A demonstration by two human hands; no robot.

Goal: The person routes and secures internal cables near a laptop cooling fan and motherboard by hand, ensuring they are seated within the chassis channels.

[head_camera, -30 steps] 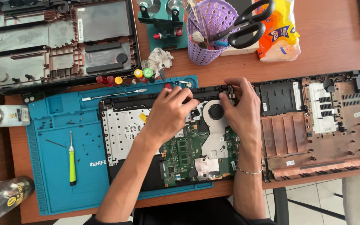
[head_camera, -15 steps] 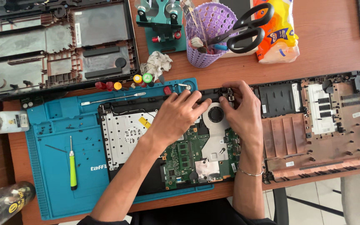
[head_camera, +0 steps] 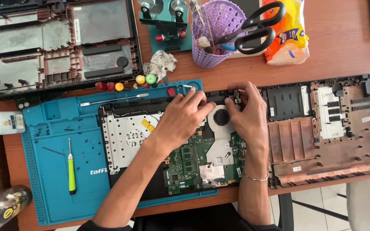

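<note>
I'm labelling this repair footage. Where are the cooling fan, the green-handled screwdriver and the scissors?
cooling fan [head_camera: 221,117], head view, on its round dark hub.
green-handled screwdriver [head_camera: 71,173], head view, on the green handle.
scissors [head_camera: 253,30], head view, on the black handle loops.

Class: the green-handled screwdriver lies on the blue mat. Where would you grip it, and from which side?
Grip the green-handled screwdriver around its thick green handle, coming from above: it lies flat on the blue mat, and its thin metal shaft would probably be harder to pinch.

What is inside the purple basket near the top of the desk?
The purple basket holds black-handled scissors and several thin tools, handles sticking out. The perforated wall hides their lower ends and the bottom.
</note>
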